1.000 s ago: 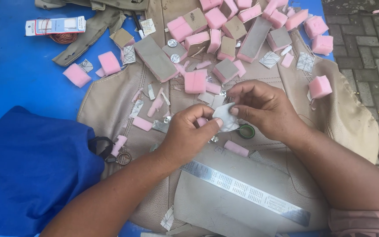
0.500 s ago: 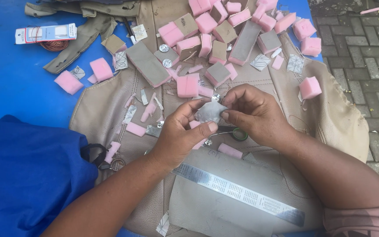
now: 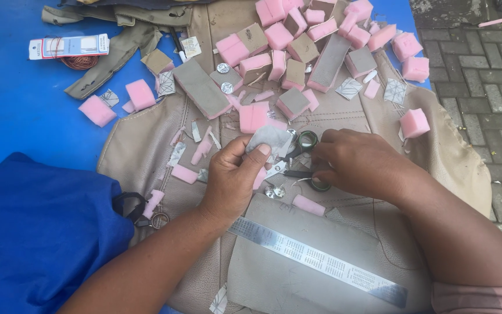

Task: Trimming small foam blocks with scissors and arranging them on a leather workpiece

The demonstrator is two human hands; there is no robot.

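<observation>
Centrally, hands pinching grey rounded patch, green-looped scissors, pink foam blocks.

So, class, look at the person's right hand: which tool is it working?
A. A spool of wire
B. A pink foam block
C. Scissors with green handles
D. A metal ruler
C: the right hand has its fingers through the green loops of the scissors, while the metal ruler lies untouched on the tan cover below.

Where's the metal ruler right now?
Head view, lower centre: the metal ruler lies diagonally on the beige leather, just below both hands.
</observation>
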